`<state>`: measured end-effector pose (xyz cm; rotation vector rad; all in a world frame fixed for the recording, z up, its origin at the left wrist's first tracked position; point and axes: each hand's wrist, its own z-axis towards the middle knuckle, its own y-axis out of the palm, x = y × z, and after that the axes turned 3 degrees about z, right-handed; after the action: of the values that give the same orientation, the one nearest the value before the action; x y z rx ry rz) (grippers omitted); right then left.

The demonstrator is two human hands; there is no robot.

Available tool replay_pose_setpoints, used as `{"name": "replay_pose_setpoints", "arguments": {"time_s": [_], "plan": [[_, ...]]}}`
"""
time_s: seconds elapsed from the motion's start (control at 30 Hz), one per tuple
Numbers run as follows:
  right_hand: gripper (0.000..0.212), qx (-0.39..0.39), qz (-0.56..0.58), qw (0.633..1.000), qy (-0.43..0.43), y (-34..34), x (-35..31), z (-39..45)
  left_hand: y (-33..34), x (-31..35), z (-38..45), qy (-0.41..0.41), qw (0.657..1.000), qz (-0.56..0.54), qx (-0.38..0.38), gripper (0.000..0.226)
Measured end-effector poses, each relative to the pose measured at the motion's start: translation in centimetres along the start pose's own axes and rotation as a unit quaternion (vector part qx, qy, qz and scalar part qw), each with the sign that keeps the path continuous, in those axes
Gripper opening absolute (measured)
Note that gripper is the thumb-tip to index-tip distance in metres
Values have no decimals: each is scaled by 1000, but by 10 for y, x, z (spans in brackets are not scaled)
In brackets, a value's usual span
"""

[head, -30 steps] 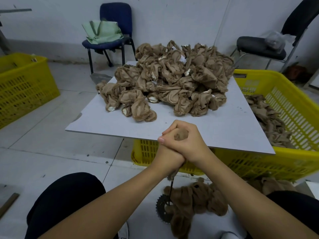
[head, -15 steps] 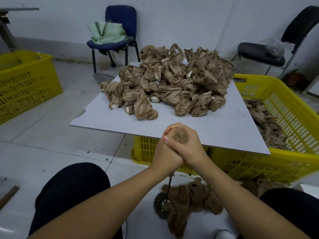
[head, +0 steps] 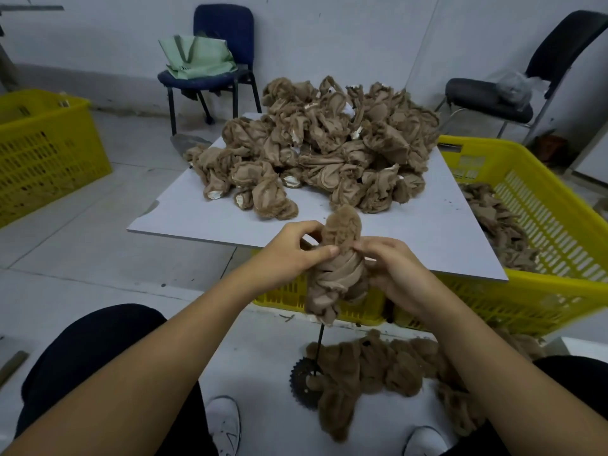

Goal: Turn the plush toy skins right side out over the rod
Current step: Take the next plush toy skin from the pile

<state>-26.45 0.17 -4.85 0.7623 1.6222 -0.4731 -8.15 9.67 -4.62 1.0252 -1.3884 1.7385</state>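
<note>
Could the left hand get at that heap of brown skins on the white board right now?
Probably not yet: the left hand grips the skin on the rod. Nothing blocks the way to the heap.

Tan-brown fabric plush skins (head: pixel 329 146) heaped on a pale grey flat board (head: pixel 210 218). Bright yellow slotted plastic crates (head: pixel 543 225). Dark blue padded chair (head: pixel 223 31) holding a mint-green cloth bag (head: pixel 197 57). White shoes (head: pixel 223 422), black trousers (head: pixel 92 357).

We can read no text anywhere; dark print on the green bag (head: pixel 197 57) at eleven o'clock is too blurred.
</note>
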Motion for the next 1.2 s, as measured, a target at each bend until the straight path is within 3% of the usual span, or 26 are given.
{"name": "replay_pose_setpoints", "arguments": {"time_s": [0.27, 0.37, 0.47, 0.63, 0.8, 1.03, 1.2], "plan": [[26, 49, -108, 990, 70, 10, -19, -3, 10, 4, -5, -16, 998, 18, -56, 35], [17, 76, -163, 982, 51, 14, -23, -1, 17, 7, -10, 8, 999, 22, -37, 40], [23, 86, -201, 975, 39, 15, -28, 0, 19, 8, -11, -12, 997, 70, 11, 51], [20, 94, -255, 962, -3, 8, -34, -9, 5, 16, -10, -147, 982, -76, -89, 40], [19, 92, -236, 966, -46, 16, -39, -12, -6, 22, -14, -155, 973, -88, -145, 67], [10, 83, -204, 969, -110, 33, -49, -25, -19, 46, -24, -157, 961, -181, -141, 56], [9, 89, -202, 967, -126, 39, -57, -39, -26, 65, -29, -164, 963, -165, -139, 49]]}}
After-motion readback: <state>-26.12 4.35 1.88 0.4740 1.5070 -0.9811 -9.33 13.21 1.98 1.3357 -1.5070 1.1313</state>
